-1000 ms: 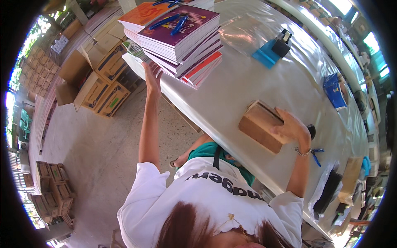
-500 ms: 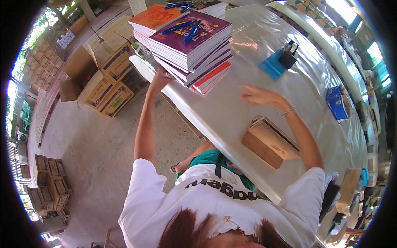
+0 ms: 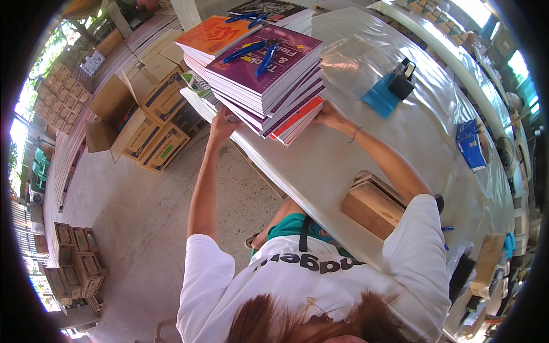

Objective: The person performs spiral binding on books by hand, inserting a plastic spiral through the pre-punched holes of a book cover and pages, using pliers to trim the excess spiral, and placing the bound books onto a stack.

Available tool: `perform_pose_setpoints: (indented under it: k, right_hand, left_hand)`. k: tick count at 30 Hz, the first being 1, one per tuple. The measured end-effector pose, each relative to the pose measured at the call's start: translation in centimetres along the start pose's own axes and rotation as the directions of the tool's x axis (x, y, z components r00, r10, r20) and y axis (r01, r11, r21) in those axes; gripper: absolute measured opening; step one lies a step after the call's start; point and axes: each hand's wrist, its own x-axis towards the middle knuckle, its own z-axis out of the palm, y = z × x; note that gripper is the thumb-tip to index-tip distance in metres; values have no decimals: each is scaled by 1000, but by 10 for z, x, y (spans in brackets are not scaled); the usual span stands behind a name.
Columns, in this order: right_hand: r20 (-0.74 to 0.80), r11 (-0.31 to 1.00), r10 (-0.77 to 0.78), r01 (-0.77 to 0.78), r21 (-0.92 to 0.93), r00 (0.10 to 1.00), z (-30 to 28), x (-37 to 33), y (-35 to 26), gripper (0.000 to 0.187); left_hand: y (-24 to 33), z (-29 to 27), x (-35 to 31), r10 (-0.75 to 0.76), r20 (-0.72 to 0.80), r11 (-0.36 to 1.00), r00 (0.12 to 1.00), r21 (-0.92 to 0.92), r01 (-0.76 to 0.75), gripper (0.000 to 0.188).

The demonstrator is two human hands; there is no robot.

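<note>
Steadying book stack [image 3: 266, 91], I judge: left hand [image 3: 222, 123], right hand [image 3: 331, 114] at opposite sides; grip can't tell; next move needs level support.

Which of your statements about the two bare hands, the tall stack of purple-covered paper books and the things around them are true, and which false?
1. The left hand is at the left side of the tall stack of purple-covered paper books. True.
2. The brown wooden block lies on the pale-covered table. True.
3. The right hand rests on that block. False: it is at the stack's right side, by the red-covered books.
4. Blue-handled pliers lie on the topmost purple cover. True.
5. The black tape dispenser sits on the orange-covered books. False: it is right of the stack, at a flat blue sheet.
</note>
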Motion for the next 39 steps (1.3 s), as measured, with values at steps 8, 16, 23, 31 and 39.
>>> perform_pose_setpoints:
  k: [8, 16, 23, 31, 39]
  right_hand:
    - [-29, 999, -49, 49, -22, 998, 17, -8, -11, 57]
    - [-32, 961, 6, 3, 275, 999, -8, -22, 4, 58]
    - [-11, 996, -84, 84, 36, 996, -30, -64, -1, 53]
    - [-44, 927, -198, 172, -333, 979, -78, -120, 4, 47]
    - [-147, 959, 180, -206, -195, 973, -131, -217, -26, 76]
  left_hand:
    - [-13, -7, -7, 92, -21, 993, 996, 81, -90, 67]
    - [-2, 14, -11, 128, -37, 988, 991, 94, -124, 63]
    - [21, 47, -28, 131, -18, 989, 991, 71, -129, 56]
    - [58, 92, -44, 152, 61, 987, 987, 40, -154, 58]
    - [94, 177, -56, 343, 149, 939, 928, -21, -344, 60]
